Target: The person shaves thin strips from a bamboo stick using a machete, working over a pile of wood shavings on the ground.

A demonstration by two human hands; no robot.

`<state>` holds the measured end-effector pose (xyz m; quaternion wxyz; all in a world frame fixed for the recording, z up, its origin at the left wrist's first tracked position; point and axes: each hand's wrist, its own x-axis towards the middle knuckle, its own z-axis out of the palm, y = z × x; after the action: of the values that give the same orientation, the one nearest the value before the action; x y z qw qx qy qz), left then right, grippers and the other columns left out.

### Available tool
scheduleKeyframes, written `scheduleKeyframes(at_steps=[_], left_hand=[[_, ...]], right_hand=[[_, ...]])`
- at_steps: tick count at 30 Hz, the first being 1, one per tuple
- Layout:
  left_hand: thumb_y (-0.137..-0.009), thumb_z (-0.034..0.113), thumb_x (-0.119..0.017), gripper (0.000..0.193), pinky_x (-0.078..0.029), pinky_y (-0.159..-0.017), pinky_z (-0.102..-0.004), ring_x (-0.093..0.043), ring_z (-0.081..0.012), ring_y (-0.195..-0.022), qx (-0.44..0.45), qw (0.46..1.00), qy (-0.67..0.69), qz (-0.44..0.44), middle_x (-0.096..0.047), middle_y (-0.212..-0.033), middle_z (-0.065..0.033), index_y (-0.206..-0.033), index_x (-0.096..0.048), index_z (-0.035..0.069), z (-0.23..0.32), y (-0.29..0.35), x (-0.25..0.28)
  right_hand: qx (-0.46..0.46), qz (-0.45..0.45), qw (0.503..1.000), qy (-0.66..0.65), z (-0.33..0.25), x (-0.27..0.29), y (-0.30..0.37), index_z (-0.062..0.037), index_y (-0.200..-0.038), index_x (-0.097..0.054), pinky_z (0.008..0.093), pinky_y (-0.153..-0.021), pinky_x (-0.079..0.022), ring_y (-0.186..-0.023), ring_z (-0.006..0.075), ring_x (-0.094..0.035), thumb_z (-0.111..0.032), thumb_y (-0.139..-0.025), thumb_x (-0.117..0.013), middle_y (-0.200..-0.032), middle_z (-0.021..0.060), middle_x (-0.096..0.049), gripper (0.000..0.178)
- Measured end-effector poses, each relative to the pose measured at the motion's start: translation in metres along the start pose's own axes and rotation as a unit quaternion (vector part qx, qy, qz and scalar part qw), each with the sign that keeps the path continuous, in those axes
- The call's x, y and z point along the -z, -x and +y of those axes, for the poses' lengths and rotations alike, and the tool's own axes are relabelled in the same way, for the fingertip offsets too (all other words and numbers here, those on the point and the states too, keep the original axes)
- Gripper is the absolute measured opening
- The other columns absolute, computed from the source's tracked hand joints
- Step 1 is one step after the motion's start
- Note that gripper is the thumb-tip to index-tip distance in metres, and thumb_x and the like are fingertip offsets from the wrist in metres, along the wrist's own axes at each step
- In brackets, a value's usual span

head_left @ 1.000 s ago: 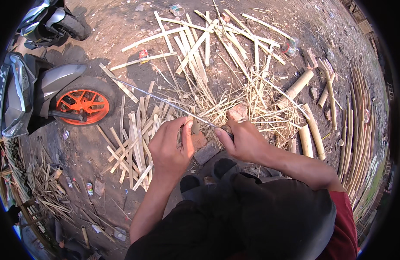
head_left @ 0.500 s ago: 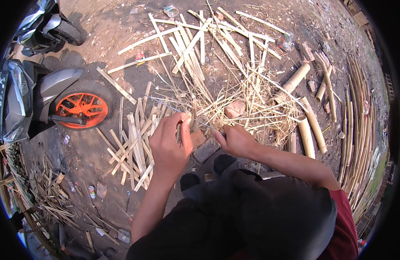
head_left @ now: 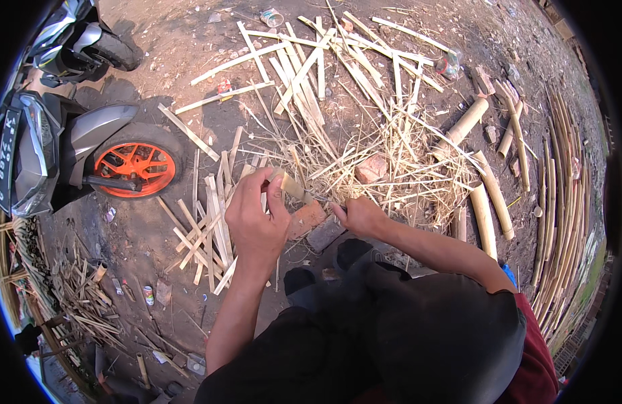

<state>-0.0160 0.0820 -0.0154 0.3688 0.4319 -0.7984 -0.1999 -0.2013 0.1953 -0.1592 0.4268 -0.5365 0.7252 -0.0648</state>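
My left hand (head_left: pixel 257 219) is closed, thumb and fingers pinching a short split bamboo piece (head_left: pixel 292 186). The piece slants down to the right, over a reddish brick (head_left: pixel 306 219). My right hand (head_left: pixel 363 217) is closed just right of it, fingers wrapped round what looks like a knife handle. Only a little of the knife (head_left: pixel 319 198) shows between the hand and the bamboo's lower end; the handle is hidden in the fist. A darker grey block (head_left: pixel 325 233) lies beside the brick, in front of my feet.
Fine bamboo shavings (head_left: pixel 418 182) and another brick (head_left: pixel 371 168) lie beyond my right hand. Split strips (head_left: pixel 304 87) are strewn at the far side, more strips (head_left: pixel 216 222) at left. Bamboo tubes (head_left: pixel 484 219) and long poles (head_left: pixel 560 202) lie at right. A motorcycle's orange wheel (head_left: pixel 136 168) stands left.
The bamboo piece in my left hand has turned and now shows its broad side. The long thin line that ran left past my left hand no longer shows. The view has shifted slightly.
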Motion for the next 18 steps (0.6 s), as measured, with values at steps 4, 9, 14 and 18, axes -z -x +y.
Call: scheduleKeyframes(at_steps=[4, 9, 14, 18], left_hand=[[-0.092, 0.002, -0.068, 0.015, -0.056, -0.069, -0.0384, -0.072, -0.0307, -0.077, 0.043, 0.998, -0.029, 0.020, -0.071, -0.091, -0.0182, -0.106, -0.067, -0.004, -0.013, -0.005, 0.006], [-0.093, 0.003, -0.068, 0.014, -0.056, -0.070, -0.0380, -0.072, -0.0286, -0.076, 0.078, 0.997, 0.006, 0.027, -0.072, -0.089, -0.0178, -0.105, -0.068, -0.004, -0.027, -0.013, 0.002], [-0.093, 0.004, -0.067, 0.013, -0.057, -0.071, -0.0369, -0.073, -0.0282, -0.075, 0.087, 0.996, 0.026, 0.021, -0.072, -0.085, -0.0175, -0.103, -0.068, -0.004, -0.021, -0.010, 0.002], [-0.094, 0.004, -0.067, 0.013, -0.057, -0.070, -0.0362, -0.073, -0.0273, -0.075, 0.081, 0.996, 0.002, 0.036, -0.072, -0.084, -0.0177, -0.103, -0.068, -0.005, -0.020, -0.013, 0.000]], right_hand=[[0.033, 0.044, 0.996, 0.072, -0.007, 0.008, -0.013, -0.0002, -0.082, -0.072, 0.0503, -0.070, -0.058, -0.072, 0.0404, -0.071, -0.051, -0.104, -0.045, -0.075, 0.0227, -0.070, 0.062], [-0.079, -0.194, 0.960, -0.183, 0.004, 0.004, -0.026, 0.0018, -0.071, -0.064, 0.0491, -0.064, -0.056, -0.067, 0.0385, -0.069, -0.055, -0.105, -0.043, -0.068, 0.0213, -0.067, 0.069], [0.026, -0.019, 0.999, -0.026, 0.035, -0.042, -0.032, 0.0033, -0.072, -0.067, 0.0491, -0.065, -0.057, -0.071, 0.0397, -0.070, -0.057, -0.104, -0.042, -0.069, 0.0231, -0.067, 0.073], [0.008, 0.030, 0.999, 0.040, 0.032, -0.036, -0.038, 0.0026, -0.075, -0.069, 0.0508, -0.073, -0.058, -0.076, 0.0419, -0.071, -0.059, -0.104, -0.041, -0.074, 0.0248, -0.069, 0.073]])
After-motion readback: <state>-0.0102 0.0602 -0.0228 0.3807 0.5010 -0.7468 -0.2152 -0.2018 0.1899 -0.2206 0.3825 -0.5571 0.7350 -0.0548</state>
